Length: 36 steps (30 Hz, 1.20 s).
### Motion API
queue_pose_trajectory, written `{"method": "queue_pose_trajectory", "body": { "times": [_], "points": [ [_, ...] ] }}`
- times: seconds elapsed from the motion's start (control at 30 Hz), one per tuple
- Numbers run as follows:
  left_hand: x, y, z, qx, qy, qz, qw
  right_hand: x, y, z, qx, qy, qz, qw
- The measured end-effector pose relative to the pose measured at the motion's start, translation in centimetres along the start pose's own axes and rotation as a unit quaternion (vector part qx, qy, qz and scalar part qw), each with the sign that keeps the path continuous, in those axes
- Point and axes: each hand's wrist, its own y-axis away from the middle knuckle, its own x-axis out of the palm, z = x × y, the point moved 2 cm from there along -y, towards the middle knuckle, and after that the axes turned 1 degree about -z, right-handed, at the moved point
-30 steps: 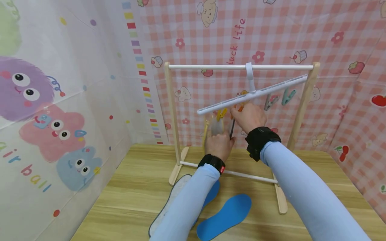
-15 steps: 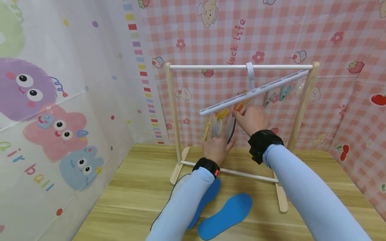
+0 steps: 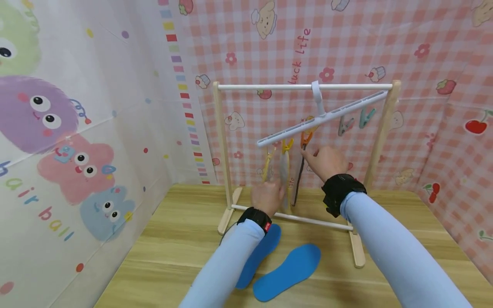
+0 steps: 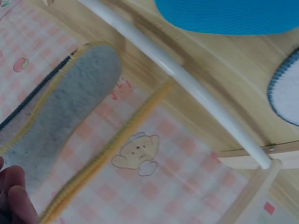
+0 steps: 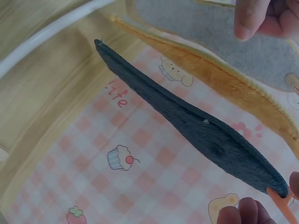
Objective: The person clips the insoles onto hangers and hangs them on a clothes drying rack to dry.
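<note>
A rack (image 3: 265,87) is standing on the table (image 3: 154,256), a hanger (image 3: 322,118) sloping from it. The dark insole (image 5: 196,126) is hanging below, beside yellow-edged insoles (image 4: 77,95); blue insoles (image 3: 290,271) are lying nearer. By the yellow-edged ones the left hand (image 3: 266,197) is hovering, fingers loosely bent; the right hand (image 3: 332,162), thumb and fingers apart, is hovering beside the orange clip (image 3: 306,138).

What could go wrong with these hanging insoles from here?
The white hanger slopes down to the left in the head view, so more weight there might tip it further. The dark insole hangs by its end from the orange clip and might slip out if the nearby right hand bumps it.
</note>
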Motion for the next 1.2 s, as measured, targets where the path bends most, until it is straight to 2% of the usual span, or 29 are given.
{"method": "queue_pose_trajectory", "body": {
  "times": [0.2,0.33,0.47,0.57,0.77,1.0,1.2],
  "points": [
    [-0.4,0.6,0.8,-0.008,0.015,0.065,0.9978,0.0,0.9,-0.8,0.029,0.004,0.031,0.999],
    [-0.5,0.9,1.3,-0.015,0.019,0.075,0.9969,0.1,1.4,-1.1,0.031,0.014,0.038,0.999],
    [-0.4,1.1,1.9,-0.019,0.024,0.065,0.9974,0.1,1.7,-1.1,0.033,0.022,0.036,0.999],
    [-0.4,1.0,2.3,-0.025,0.022,0.084,0.9959,0.1,1.9,-1.1,0.03,0.03,0.044,0.998],
    [-0.9,0.5,2.9,-0.054,0.031,0.162,0.9848,0.3,2.5,-1.4,0.036,0.031,0.069,0.996],
    [-1.9,0.3,3.6,-0.082,0.044,0.218,0.9715,0.0,3.2,-1.7,0.031,0.032,0.086,0.995],
    [-1.8,0.4,4.7,-0.096,0.061,0.265,0.9576,-0.2,3.7,-2.0,0.03,0.036,0.11,0.993]
  ]
}}
